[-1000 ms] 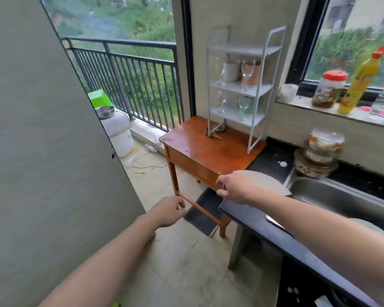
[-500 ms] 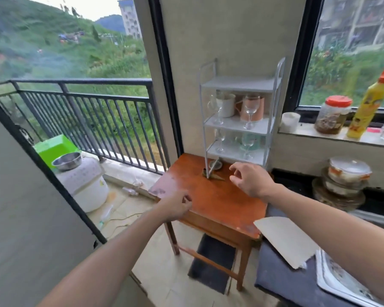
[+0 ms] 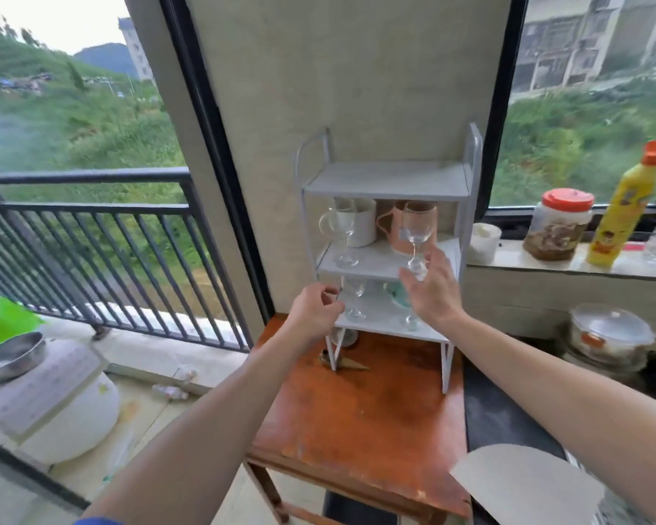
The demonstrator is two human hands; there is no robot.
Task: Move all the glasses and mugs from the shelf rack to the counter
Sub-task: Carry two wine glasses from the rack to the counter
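Reaching shelf rack (image 3: 387, 183) of glasses (image 3: 419, 223), mugs (image 3: 363, 221), left hand (image 3: 313, 312), right hand (image 3: 430, 297), fingers (image 3: 439, 267) released.

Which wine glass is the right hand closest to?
The wine glass at right front of the middle shelf, before the pink mug; the right hand is at its stem.

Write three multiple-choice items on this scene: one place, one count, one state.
1. The shelf rack stands on: A the windowsill; B the wooden table; C the floor.
2. Mugs on its middle shelf: A one; B two; C four.
3. The right hand is: A gripping a bottle; B flat on the table; C open by a wine glass.
B: its legs rest there. B: white mug, pink mug. C: it grips nothing.
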